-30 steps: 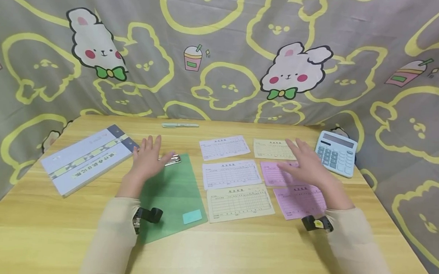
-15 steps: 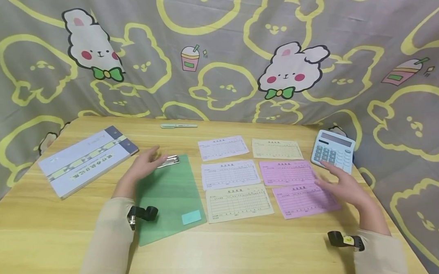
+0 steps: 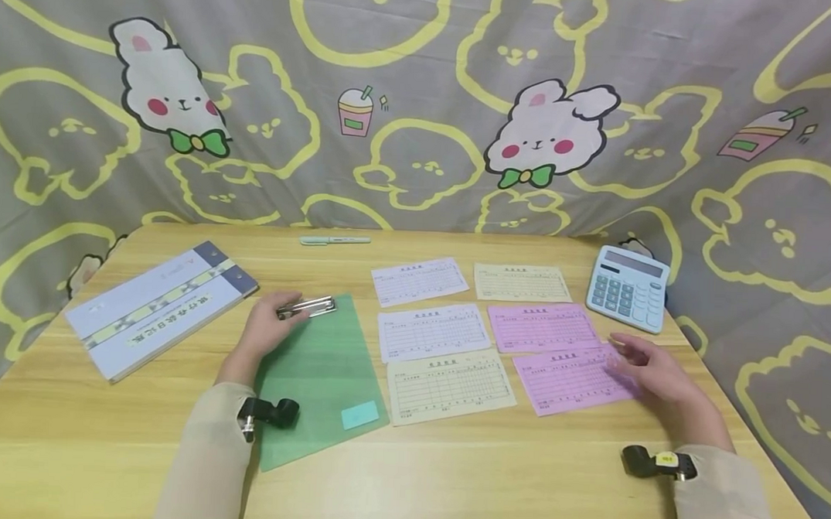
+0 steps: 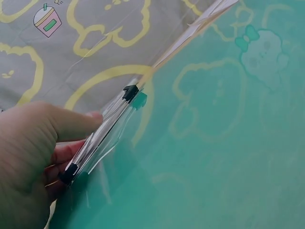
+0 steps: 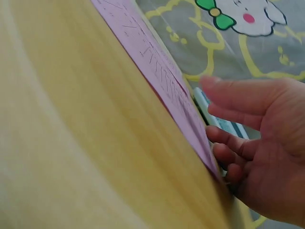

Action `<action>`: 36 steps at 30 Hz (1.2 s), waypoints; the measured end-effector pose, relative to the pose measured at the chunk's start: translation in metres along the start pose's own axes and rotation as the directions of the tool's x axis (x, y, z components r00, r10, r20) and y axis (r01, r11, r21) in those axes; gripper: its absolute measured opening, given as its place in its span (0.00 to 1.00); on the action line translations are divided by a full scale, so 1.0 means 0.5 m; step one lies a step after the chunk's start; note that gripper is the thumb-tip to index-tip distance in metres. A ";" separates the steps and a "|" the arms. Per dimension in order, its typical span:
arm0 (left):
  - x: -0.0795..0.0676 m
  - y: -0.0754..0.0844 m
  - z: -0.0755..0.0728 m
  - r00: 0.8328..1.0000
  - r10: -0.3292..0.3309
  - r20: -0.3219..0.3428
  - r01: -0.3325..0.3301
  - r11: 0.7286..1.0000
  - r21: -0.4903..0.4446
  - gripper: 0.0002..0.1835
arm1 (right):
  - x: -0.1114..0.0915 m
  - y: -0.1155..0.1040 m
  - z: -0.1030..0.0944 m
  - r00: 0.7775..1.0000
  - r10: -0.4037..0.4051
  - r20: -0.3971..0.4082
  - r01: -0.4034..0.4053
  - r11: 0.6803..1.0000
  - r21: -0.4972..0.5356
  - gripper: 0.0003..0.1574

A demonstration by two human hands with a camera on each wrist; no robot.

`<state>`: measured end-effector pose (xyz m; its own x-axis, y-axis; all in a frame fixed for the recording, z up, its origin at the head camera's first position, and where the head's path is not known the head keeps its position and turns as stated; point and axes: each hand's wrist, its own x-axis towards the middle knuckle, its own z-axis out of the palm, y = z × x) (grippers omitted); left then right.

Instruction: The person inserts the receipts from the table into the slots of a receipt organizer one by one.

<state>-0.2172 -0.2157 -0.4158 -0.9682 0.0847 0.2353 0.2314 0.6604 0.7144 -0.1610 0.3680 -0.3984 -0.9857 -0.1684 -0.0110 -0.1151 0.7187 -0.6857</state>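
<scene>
My left hand (image 3: 266, 329) is at the top of a translucent green clipboard (image 3: 319, 391) lying on the table. In the left wrist view its thumb lies over the silver metal clip (image 4: 102, 131), and the other fingers curl behind it. A small teal label (image 3: 360, 416) marks the clipboard's lower right corner. My right hand (image 3: 661, 375) hovers at the right end of the lower pink form slip (image 3: 566, 384). In the right wrist view its fingers are loosely bent beside the pink slip (image 5: 157, 71), with nothing between thumb and fingers; whether a fingertip touches the paper is hard to tell.
Between the hands lie a lilac slip (image 3: 420, 281), a white slip (image 3: 433, 334), cream slips (image 3: 452, 389) and an upper pink slip (image 3: 541, 328). A light blue calculator (image 3: 628, 288) sits far right, a pale green pen (image 3: 335, 241) at the back, a thick ledger (image 3: 159, 310) left.
My left hand has come down from above the clipboard onto its clip. The right hand has moved right, off the upper slips, and lowered to the lower pink slip's edge.
</scene>
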 end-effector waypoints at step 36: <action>-0.004 -0.010 0.011 0.984 0.170 -0.057 -0.148 0.948 0.281 0.16 | -0.042 0.010 0.009 0.997 -0.070 -0.035 0.069 0.997 -0.021 0.30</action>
<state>-0.2166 -0.2151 -0.4232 -0.9077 0.1534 0.3907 0.3360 0.8233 0.4575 -0.1403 0.3722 -0.4049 -0.9789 -0.1946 0.0623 -0.1856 0.7192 -0.6695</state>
